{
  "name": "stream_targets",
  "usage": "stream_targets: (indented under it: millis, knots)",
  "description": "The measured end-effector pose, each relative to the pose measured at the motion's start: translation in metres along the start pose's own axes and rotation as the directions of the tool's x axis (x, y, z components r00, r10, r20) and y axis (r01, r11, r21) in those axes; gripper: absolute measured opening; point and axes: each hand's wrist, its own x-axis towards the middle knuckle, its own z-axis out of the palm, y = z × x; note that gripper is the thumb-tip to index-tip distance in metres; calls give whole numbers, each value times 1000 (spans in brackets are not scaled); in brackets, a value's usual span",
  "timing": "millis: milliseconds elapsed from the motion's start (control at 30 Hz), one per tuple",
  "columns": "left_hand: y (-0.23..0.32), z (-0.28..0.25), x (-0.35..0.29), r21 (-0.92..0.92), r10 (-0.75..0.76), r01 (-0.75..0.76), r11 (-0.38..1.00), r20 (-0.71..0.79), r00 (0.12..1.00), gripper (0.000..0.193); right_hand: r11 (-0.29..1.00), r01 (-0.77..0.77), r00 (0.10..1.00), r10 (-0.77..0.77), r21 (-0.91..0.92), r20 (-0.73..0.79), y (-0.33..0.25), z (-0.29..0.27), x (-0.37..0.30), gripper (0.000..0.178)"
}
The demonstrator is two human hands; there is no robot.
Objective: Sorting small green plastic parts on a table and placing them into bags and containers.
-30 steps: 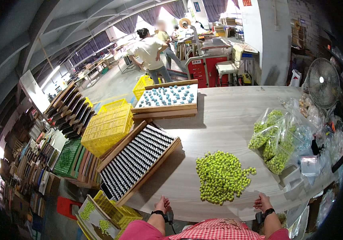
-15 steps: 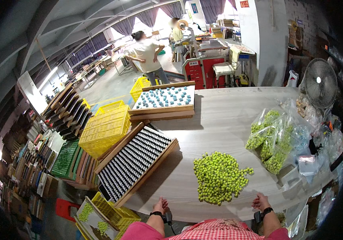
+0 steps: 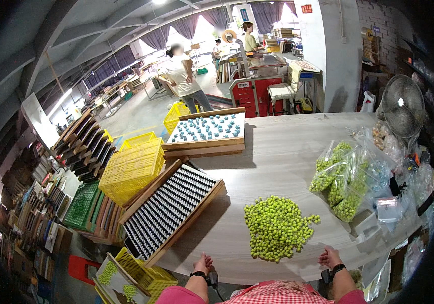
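Observation:
A heap of small round lime-green pieces (image 3: 278, 228) lies on the pale wood-grain table (image 3: 262, 177) in front of me. To its left, my left hand (image 3: 203, 262) rests by the table's near edge, fingers loosely bent and nothing seen in them. On the other side of the heap, my right hand (image 3: 330, 257) also rests near that edge, empty, fingers slightly apart. Neither hand touches the pieces. Left of the heap stands a tilted wooden-framed tray (image 3: 169, 210) with rows of small black-and-white pieces. Clear plastic bags (image 3: 346, 177) filled with green pieces lie to the right.
Another wooden tray (image 3: 209, 129) with blue pieces stands at the table's far left. Yellow crates (image 3: 133, 169) and a lower tray (image 3: 118, 281) with green pieces flank the table. A fan (image 3: 403, 106) stands at right. Co-workers (image 3: 184, 76) are beyond the table.
My hands have hardly moved, and the heap looks the same. In the background, the standing co-worker has turned slightly, and another person has come into view farther right.

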Motion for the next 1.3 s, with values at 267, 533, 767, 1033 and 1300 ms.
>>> stream_targets:
  millis: [267, 533, 767, 1033, 1300]
  knots:
    - [1, 5, -8, 2, -10, 10, 1000, 15, 1000, 34, 999, 44, 999, -44, 12, 5, 12, -7, 11, 52]
    - [2, 4, -7, 22, 16, -17, 1000, 16, 1000, 30, 998, 65, 998, -65, -20, -4, 2, 3, -12, 50]
    - [4, -1, -3, 40, 52, -53, 998, 25, 998, 36, 999, 43, 998, -43, 18, -37, -7, 12, -25, 47]
    - [6, -2, -7, 65, 35, -42, 997, 108, 994, 36, 1000, 23, 1000, -23, 7, 1, -6, 7, -24, 45]
    - [8, 4, -14, 23, 0, 1, 1000, -33, 999, 42, 999, 39, 999, -39, -11, -17, -12, 13, -31, 45]
